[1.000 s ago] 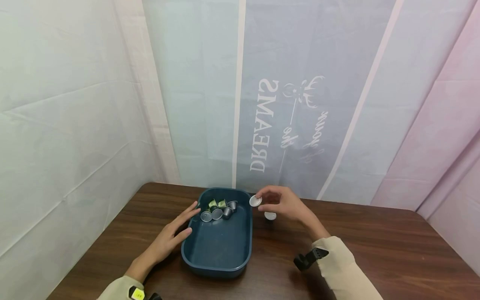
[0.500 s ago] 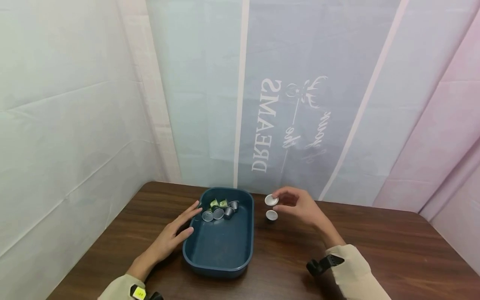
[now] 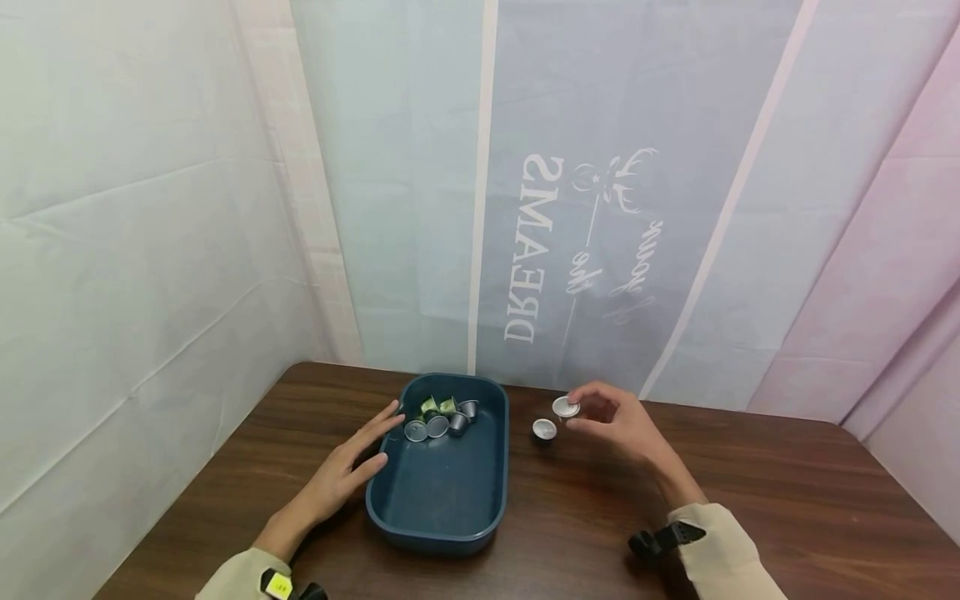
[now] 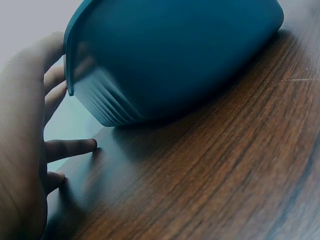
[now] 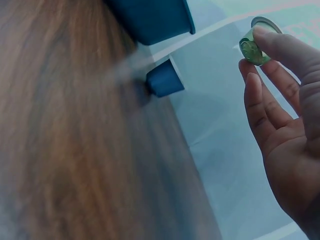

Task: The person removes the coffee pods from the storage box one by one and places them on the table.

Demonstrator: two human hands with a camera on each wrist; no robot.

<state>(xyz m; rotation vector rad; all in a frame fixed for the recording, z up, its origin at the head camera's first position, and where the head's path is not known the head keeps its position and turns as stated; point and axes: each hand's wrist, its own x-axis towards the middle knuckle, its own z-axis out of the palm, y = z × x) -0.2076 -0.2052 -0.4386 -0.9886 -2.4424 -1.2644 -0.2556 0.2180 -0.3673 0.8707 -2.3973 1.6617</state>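
Fingers [image 5: 254,100] of the right hand [image 3: 618,421] pinch a green pod [image 5: 252,52] (a blue pod [image 5: 165,80] stands near); the left hand [image 3: 339,477] touches the bin [image 3: 438,546], fingers straight.

Left hand [image 3: 336,477], fingers [image 4: 72,150] extended, spread; right hand [image 3: 621,423] raised, thumb [image 5: 285,47] and fingertips pinching

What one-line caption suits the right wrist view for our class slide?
The right hand pinches a green capsule; a blue capsule stands near the bin.
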